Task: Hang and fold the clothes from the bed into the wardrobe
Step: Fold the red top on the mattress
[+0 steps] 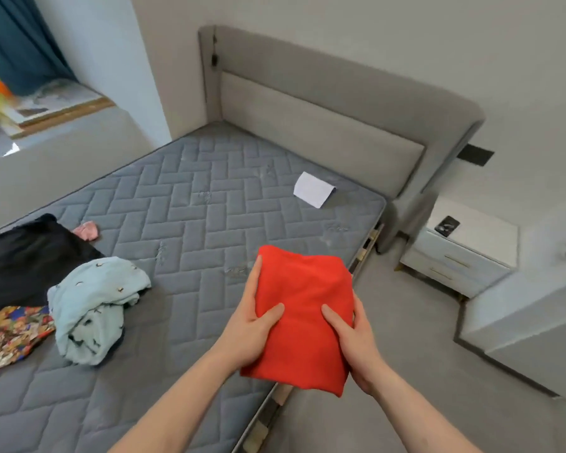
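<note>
In the head view, the person is holding a folded red garment (303,317) in front of them, over the near edge of the bed (193,191) on the side toward the floor. The left hand (250,331) is gripping the bundle's left edge, thumb lying across the top and the other fingers (255,276) running along the side and under it. The right hand (353,341) is gripping the right edge the same way, thumb on top and the rest tucked beneath. The bundle is looking compact and squared, with nothing trailing loose.

On the mattress to the left, more clothes are waiting: a crumpled pale blue garment (95,302), a black garment (27,259) behind it, a floral patterned piece (10,335) at the frame's edge, and a small pink item (86,229) farther back. A white sheet of paper (313,189) is lying near the headboard (321,132), and a white nightstand (464,253) is standing beside the bed.

The folding of the red piece appears finished, so the step in hand is likely carrying it off. The wardrobe is not showing in this view, so the next move probably calls for turning away from the bed while keeping both grips level so the folds hold, then setting it flat on a shelf. Several garments are left to do.
</note>
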